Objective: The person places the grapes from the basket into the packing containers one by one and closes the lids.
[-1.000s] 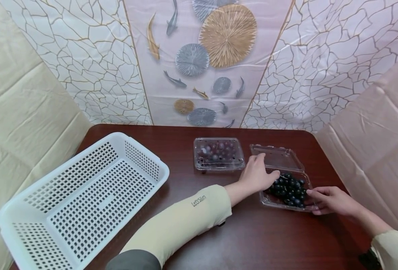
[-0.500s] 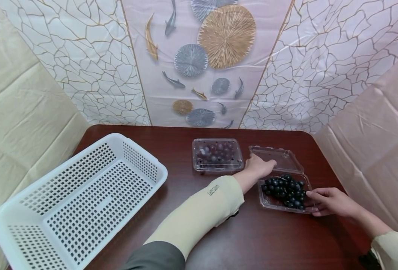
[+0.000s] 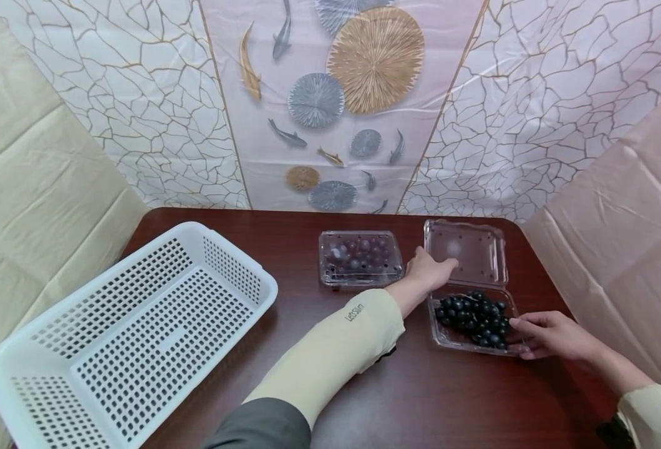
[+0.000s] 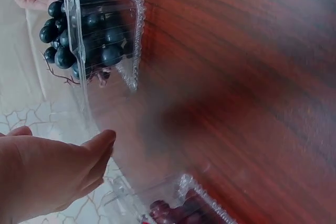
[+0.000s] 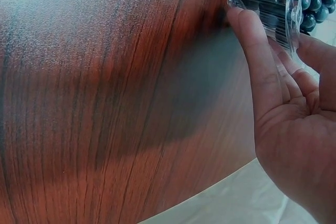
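A hinged clear plastic container (image 3: 443, 340) sits at the right of the table, full of dark grapes (image 3: 476, 318). Its lid (image 3: 471, 249) is swung back, away from the person. My left hand (image 3: 428, 272) is at the lid's left edge, fingers fairly straight; whether they touch it is hard to tell. In the left wrist view, the left hand (image 4: 58, 174) appears beside the container's side wall. My right hand (image 3: 552, 337) holds the container's right side. The right wrist view shows its thumb at the rim and fingers (image 5: 257, 51) against the ribbed wall.
A second clear container (image 3: 361, 259) of reddish-purple grapes, lid down, stands at the back middle, left of my left hand. A large white perforated basket (image 3: 252, 255) takes up the left side of the dark wooden table (image 3: 409, 399). Fabric walls surround the back and sides.
My left hand has moved back from over the grapes to the lid's edge. The lid has swung further back. My right hand stays on the container's right side.
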Motion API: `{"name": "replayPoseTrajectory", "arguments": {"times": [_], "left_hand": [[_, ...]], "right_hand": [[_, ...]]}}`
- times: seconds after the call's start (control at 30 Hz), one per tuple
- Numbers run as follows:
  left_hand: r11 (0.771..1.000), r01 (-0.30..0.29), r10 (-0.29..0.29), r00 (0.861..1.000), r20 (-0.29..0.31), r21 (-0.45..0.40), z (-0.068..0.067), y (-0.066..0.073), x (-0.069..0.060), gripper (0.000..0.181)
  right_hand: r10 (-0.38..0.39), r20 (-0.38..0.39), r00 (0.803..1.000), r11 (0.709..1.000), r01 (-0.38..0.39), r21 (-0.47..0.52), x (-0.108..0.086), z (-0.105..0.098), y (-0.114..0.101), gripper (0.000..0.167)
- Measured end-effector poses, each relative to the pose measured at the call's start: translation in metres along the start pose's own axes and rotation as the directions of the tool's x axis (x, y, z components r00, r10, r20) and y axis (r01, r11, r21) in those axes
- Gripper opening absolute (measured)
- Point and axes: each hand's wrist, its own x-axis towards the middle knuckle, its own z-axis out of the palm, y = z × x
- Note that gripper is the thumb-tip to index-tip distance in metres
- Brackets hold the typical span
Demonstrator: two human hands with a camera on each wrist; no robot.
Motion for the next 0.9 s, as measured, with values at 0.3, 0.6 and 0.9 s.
{"name": "replayPoseTrajectory", "arguments": {"times": [0.3, 0.6, 0.9], "left_hand": [[0.927, -0.347, 0.35, 0.937, 0.01, 0.145, -0.019, 0.0, 0.003, 0.063], [0.723, -0.636, 0.611, 0.771, 0.18, 0.27, -0.034, -0.011, -0.007, 0.061], [0.521, -0.756, 0.689, 0.647, 0.327, 0.397, -0.039, -0.026, -0.02, 0.058]], "right_hand": [[0.004, -0.032, 0.999, 0.999, -0.005, -0.033, 0.003, -0.002, -0.001, 0.033], [0.081, -0.073, 0.994, 0.994, -0.086, -0.067, 0.005, -0.004, -0.005, 0.049], [-0.017, 0.021, 1.0, 0.989, 0.014, 0.148, 0.007, -0.014, 0.004, 0.037]]}}
